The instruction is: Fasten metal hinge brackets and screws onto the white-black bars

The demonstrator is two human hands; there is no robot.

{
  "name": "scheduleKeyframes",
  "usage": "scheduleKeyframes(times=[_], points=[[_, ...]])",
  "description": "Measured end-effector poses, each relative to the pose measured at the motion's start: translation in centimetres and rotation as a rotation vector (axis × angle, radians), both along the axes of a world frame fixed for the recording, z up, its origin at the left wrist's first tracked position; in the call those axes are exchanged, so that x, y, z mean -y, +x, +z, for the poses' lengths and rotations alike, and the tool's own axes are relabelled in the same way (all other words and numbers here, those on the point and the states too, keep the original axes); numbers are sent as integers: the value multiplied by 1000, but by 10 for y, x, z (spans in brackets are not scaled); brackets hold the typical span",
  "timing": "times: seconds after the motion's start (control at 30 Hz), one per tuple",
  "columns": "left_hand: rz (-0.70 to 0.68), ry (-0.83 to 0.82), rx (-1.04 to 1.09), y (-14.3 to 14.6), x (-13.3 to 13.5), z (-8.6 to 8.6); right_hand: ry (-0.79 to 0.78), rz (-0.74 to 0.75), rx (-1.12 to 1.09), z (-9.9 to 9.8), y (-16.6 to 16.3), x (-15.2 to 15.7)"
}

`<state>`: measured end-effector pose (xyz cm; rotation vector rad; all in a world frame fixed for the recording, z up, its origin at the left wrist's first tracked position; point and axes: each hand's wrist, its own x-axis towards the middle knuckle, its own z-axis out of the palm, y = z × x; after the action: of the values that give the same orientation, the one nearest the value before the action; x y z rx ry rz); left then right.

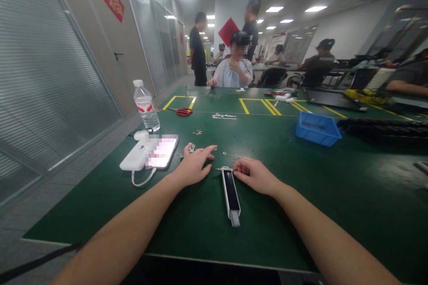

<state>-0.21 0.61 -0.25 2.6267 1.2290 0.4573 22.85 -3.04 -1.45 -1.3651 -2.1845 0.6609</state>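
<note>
A long white-framed device with a black face [231, 191] lies on the green table in front of me, a pale grey piece [235, 219] sticking out of its near end. Across its far end runs a thin metal rod [218, 169]. My right hand [254, 175] is closed, its thumb and fingers pinching the rod's right end. To the left of the device, my left hand [195, 164] hovers or rests with fingers apart, holding nothing I can see. Beyond its fingertips lie a small ring [224, 153] and small metal parts [191, 148], partly hidden by the hand.
On the left are a phone [169, 151], a white power bank [133, 155] and a water bottle [146, 106]. Farther back lie several small rings [198, 132], white strips [224, 116] and red-handled scissors [183, 111]. A blue bin [317, 129] stands right; a person [232, 71] sits opposite.
</note>
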Motion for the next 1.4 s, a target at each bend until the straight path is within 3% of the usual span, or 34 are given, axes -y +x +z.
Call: scheduleKeyframes(times=[0.6,0.93,1.4], points=[[-24,95,-12,-1,-4,-4,8,3,-17,-5,1,-2],[-226,-90,299,3,-2,-2,18,9,-7,-6,1,-2],[-193,-131,401,6,0,-3,14,9,-9,-6,1,-1]])
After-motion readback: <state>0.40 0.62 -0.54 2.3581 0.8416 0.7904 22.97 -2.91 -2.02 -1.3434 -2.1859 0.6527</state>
